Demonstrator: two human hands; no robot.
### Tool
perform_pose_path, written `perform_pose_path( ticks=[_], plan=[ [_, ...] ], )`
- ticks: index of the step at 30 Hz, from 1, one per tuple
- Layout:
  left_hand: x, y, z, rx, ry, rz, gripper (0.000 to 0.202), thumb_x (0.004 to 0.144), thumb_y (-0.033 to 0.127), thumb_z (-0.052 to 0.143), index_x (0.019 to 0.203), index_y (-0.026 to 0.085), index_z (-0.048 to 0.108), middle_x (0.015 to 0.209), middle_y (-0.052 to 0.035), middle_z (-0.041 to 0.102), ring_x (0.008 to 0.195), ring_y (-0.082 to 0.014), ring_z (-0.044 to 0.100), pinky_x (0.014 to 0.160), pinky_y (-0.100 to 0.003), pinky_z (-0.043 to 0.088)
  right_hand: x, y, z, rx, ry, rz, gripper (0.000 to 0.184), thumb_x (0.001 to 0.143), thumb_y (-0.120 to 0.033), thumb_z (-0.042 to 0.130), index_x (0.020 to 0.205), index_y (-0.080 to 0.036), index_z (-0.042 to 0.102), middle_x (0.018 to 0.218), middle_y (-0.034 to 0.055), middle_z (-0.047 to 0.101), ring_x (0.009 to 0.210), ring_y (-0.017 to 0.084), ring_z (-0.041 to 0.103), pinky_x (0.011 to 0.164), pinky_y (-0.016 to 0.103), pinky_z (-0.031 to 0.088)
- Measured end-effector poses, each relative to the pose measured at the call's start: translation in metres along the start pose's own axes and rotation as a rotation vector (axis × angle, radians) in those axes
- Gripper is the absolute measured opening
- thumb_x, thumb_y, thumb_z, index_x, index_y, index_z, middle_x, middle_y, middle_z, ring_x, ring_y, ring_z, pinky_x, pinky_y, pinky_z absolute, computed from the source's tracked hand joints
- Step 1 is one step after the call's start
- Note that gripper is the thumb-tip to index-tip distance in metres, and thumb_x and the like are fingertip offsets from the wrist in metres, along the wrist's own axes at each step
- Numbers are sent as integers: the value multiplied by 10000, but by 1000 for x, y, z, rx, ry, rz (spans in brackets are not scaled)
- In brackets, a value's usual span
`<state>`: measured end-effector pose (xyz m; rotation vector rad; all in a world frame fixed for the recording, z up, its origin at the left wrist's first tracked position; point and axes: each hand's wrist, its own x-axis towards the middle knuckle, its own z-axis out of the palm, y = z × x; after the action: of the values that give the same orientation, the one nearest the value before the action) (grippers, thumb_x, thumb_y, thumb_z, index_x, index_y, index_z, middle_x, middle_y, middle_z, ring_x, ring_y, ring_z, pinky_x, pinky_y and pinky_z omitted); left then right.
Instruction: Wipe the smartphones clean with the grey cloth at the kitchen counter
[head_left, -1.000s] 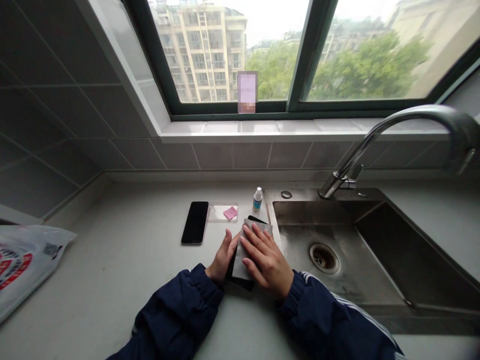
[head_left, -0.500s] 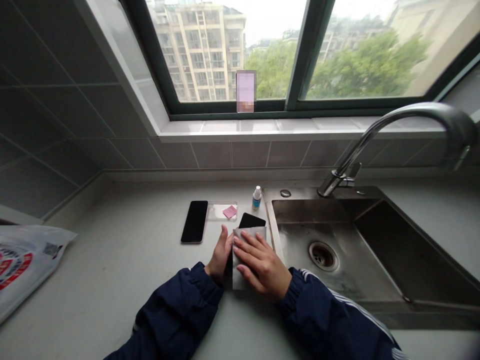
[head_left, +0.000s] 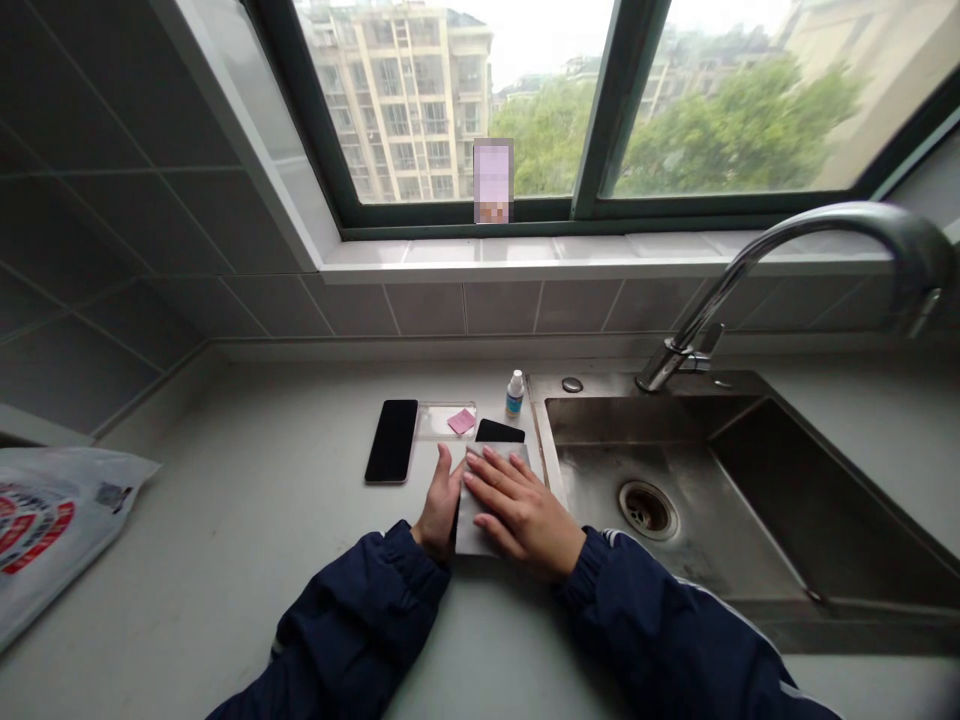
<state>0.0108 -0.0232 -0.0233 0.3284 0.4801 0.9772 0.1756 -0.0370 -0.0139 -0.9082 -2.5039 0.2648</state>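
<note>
My left hand [head_left: 437,508] grips the left edge of a black phone [head_left: 499,430], thumb up along its side and the other fingers mostly hidden. Only the phone's top end and a strip of its left side show. Over the rest lies a grey cloth [head_left: 472,537]. My right hand [head_left: 525,510] rests flat on that cloth, its fingers stretched out and pointing up and left. Just beyond the phone are a clear case [head_left: 435,422] with a pink piece of paper [head_left: 461,422] on it, and a small white-capped bottle [head_left: 514,395].
A second phone [head_left: 391,441] with a dark screen lies left of the clear case. On the right is a steel sink [head_left: 592,480] with a tall curved faucet [head_left: 750,260]. A white plastic bag [head_left: 67,540] sits at the far left. The window [head_left: 465,100] is behind the counter.
The cloth has shifted slightly up and left over the phone, so less of its top end shows. My right hand has moved a little with it; my left hand keeps its hold.
</note>
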Motion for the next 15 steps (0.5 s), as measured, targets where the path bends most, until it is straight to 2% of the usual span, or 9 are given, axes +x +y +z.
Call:
perform_pose_path(
  ticks=[4, 7, 10, 13, 15],
  plan=[
    [-1, -3, -1, 4, -42, -3, 779, 948, 670, 330, 1556, 185, 289, 1465, -171, 518, 1362, -322, 485, 1151, -473, 336, 7, 16, -6, -85, 24, 87, 566, 1020, -388, 453, 1535, -170, 366, 1618, 104, 275, 1516, 292, 185, 1192, 528, 285],
    [-1, -6, 0, -1, -79, -3, 759, 954, 658, 332, 1560, 204, 280, 1492, -157, 494, 1386, -317, 458, 1166, -474, 311, 8, 17, -7, -127, 65, 148, 576, 1018, -397, 449, 1527, -136, 378, 1622, 119, 254, 1518, 304, 171, 1195, 527, 281],
    [-1, -6, 2, -8, -87, 28, 761, 954, 660, 325, 1544, 179, 319, 1461, -169, 524, 1353, -312, 497, 1164, -461, 317, 1, 2, -3, -118, 45, 141, 577, 1012, -394, 458, 1510, -108, 403, 1614, 138, 266, 1515, 324, 173, 1191, 541, 285],
    [-4, -2, 5, -5, -16, 41, 789, 936, 682, 350, 1533, 167, 341, 1390, -195, 583, 1261, -329, 580, 1117, -491, 376, -17, -24, 3, -60, -54, 38, 612, 999, -417, 478, 1513, -97, 391, 1610, 138, 278, 1511, 341, 176, 1189, 557, 286],
    [-8, 0, 7, 29, 45, 17, 813, 915, 709, 363, 1525, 173, 355, 1329, -213, 623, 1172, -348, 637, 1048, -525, 436, -29, -39, 5, -22, -98, -18, 640, 999, -468, 474, 1527, -123, 368, 1624, 106, 250, 1515, 324, 167, 1203, 537, 270]
  ],
)
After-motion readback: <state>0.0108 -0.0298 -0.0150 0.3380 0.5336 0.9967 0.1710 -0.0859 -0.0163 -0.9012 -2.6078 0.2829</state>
